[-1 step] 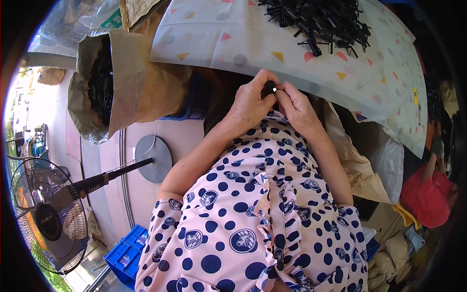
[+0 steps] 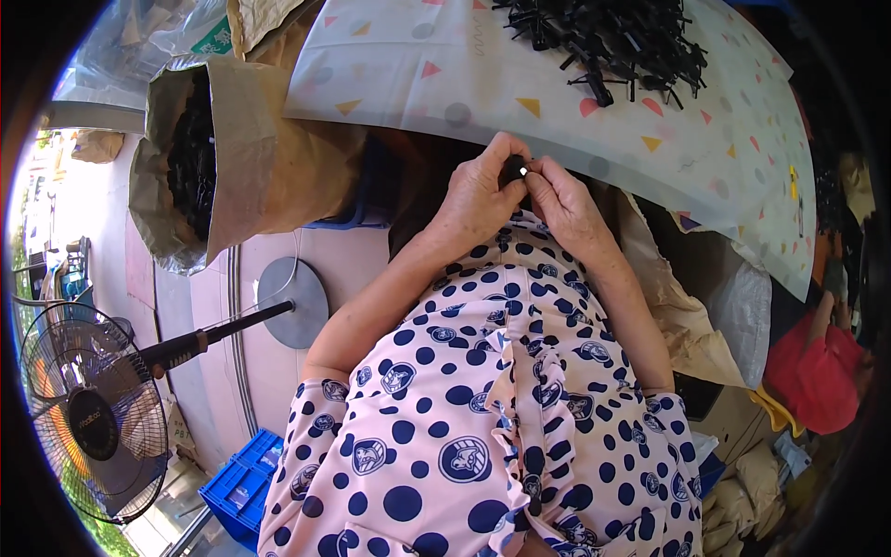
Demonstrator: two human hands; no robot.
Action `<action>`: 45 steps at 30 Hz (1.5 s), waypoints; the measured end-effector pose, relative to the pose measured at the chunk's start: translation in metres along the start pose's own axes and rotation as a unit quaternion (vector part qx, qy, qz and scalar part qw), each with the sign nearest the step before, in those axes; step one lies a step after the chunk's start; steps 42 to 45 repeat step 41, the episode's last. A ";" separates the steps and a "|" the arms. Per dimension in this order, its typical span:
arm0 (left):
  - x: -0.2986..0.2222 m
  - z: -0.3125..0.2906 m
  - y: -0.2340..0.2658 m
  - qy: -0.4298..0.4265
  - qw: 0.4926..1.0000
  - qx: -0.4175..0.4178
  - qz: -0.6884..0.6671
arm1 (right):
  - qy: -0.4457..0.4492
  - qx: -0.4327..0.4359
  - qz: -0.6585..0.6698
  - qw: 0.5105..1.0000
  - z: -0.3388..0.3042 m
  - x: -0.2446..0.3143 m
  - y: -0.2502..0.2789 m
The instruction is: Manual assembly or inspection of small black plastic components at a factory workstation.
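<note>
Just off the near edge of the table, my two hands meet in front of my chest. My left hand is closed around a small black part, most of which the fingers cover. A tiny white tip shows at its right side. My right hand pinches at that tip with thumb and forefinger; its exact grip is partly hidden. On the table, under a pale cover with coloured shapes, lies a heap of thin black plastic pieces beyond my hands.
To the left a brown paper sack stands open, filled with black pieces. A floor fan and a blue crate are at the lower left. Crumpled brown paper hangs at the right, near a red cloth.
</note>
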State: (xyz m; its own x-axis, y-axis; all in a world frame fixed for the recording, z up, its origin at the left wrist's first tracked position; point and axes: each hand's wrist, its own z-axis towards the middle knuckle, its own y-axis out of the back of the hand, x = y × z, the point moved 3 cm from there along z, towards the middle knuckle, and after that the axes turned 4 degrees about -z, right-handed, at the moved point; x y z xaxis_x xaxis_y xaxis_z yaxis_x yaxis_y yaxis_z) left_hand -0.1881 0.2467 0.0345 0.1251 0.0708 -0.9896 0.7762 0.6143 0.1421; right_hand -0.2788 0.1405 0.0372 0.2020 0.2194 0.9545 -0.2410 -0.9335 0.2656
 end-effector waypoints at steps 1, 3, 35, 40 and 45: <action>-0.002 -0.001 0.000 -0.007 0.999 -0.003 0.033 | 0.018 -0.006 -0.001 1.000 0.000 -0.003 -0.001; -0.003 -0.002 0.000 -0.014 0.998 -0.007 0.066 | 0.036 -0.012 -0.001 0.999 0.000 -0.005 -0.003; -0.005 -0.015 0.007 0.165 0.862 0.126 -0.463 | 0.002 0.050 0.380 0.923 0.007 -0.004 0.001; 0.000 -0.017 -0.001 0.174 0.849 0.157 -0.473 | -0.044 0.085 0.398 0.912 0.009 -0.022 0.000; 0.001 -0.017 -0.002 0.185 0.851 0.147 -0.469 | -0.041 0.092 0.400 0.911 0.008 -0.019 0.000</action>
